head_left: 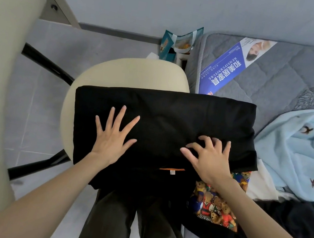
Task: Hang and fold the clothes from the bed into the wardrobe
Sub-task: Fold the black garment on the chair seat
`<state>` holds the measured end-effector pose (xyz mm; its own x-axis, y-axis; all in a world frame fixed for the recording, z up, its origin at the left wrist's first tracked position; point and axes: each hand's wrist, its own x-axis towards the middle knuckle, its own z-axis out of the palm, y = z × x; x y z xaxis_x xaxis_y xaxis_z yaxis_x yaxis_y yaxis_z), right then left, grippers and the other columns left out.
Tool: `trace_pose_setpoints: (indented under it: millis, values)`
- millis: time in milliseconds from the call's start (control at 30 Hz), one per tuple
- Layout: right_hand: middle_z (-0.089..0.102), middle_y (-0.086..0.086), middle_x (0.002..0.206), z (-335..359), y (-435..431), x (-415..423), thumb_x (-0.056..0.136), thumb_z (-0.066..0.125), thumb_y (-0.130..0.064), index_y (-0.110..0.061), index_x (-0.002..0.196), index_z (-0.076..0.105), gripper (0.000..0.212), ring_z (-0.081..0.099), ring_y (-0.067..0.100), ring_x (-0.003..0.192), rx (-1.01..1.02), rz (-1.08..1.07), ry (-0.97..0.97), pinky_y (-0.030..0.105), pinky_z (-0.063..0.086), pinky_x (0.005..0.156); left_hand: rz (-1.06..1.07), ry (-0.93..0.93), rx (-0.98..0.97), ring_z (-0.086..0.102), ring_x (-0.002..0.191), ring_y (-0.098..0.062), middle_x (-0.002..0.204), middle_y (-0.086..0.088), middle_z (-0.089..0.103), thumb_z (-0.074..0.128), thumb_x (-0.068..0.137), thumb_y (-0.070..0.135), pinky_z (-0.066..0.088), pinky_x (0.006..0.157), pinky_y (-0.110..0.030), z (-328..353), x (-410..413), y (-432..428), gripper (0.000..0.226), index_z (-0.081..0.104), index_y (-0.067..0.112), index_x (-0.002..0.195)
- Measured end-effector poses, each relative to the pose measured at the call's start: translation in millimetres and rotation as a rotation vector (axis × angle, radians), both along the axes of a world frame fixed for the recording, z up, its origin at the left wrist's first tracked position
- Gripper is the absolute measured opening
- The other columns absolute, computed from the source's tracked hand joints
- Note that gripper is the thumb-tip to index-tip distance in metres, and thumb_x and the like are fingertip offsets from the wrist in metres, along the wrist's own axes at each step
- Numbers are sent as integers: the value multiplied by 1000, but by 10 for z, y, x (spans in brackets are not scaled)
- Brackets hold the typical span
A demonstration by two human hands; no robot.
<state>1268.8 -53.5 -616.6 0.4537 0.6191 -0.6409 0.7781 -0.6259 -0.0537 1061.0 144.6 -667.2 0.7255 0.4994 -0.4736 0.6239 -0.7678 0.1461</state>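
My left hand point(113, 135) flat, fingers spread, pressing folded black garment point(172, 117) lying under fingers on chair seat point(130, 69). My right hand point(210, 157) fingers bent, tips on same cloth; can't tell if pinching.

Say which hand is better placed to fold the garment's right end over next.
Right, probably. The right hand has bent fingertips on the garment near its right end; the left hand lies flat, spread on the left half over the chair, pinning it.
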Motion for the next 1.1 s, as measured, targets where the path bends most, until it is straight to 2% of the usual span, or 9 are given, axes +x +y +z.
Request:
trace_pose_setpoints:
  millis: [100,200,300,367,500,633,767,867,1100]
  values:
    - [44,3,136,68,320,195,100,38,-35,-25,124,60,34,42,27,124,299,-120,-69,44,39,99,40,-69,53,-13,146,-36,159,-9,-19,45,98,40,2,113,-64,114,282,230,77,-11,38,151]
    - [32,9,149,-2,641,478,89,53,-7,-20,139,44,53,28,29,136,363,-88,-81,46,38,103,96,-18,54,-6,147,-33,161,-10,-6,51,97,29,-1,113,-63,152,489,577,79,-6,33,152]
    - [19,9,157,-93,893,747,84,59,-6,-23,151,20,79,11,30,146,204,-18,-101,54,11,117,95,140,-6,-1,148,-31,160,-13,2,52,97,23,-1,115,-62,142,581,834,82,-8,30,152]
    - [28,10,152,-166,1019,883,84,64,-11,-23,152,18,83,17,30,145,85,-20,-62,58,2,115,44,203,-23,7,146,-33,156,-17,11,51,97,17,0,114,-62,119,610,906,81,-8,29,152]
    - [36,11,136,-224,1141,1044,79,75,-26,-18,139,37,72,32,31,129,-2,7,-85,49,29,109,24,161,23,33,130,-31,136,-14,40,47,97,9,14,116,-54,75,633,1014,70,9,25,153]
    - [47,8,128,-145,1185,1094,86,67,-33,-15,125,45,48,41,27,121,-67,138,-127,42,31,103,-54,156,59,49,113,-27,117,-7,57,45,95,7,30,105,-39,142,665,1169,45,39,21,137]
    - [54,9,117,108,1227,1158,89,62,-24,-14,116,46,32,51,27,109,5,124,-80,35,38,86,-68,180,74,50,109,-30,114,-8,57,49,87,1,36,91,-39,413,842,1344,45,41,20,128]
    - [50,11,112,363,1341,1235,88,62,-18,-12,112,43,31,51,30,102,107,81,-129,34,34,68,-33,151,142,47,111,-32,117,-12,54,55,83,-2,38,93,-42,677,1031,1462,52,37,15,128]
    - [48,20,109,1050,1757,1677,72,63,8,-4,107,47,41,45,38,99,423,37,-414,42,36,75,-22,-76,482,45,109,-37,122,-19,45,66,73,-7,39,87,-45,1318,1562,1924,64,38,7,128]
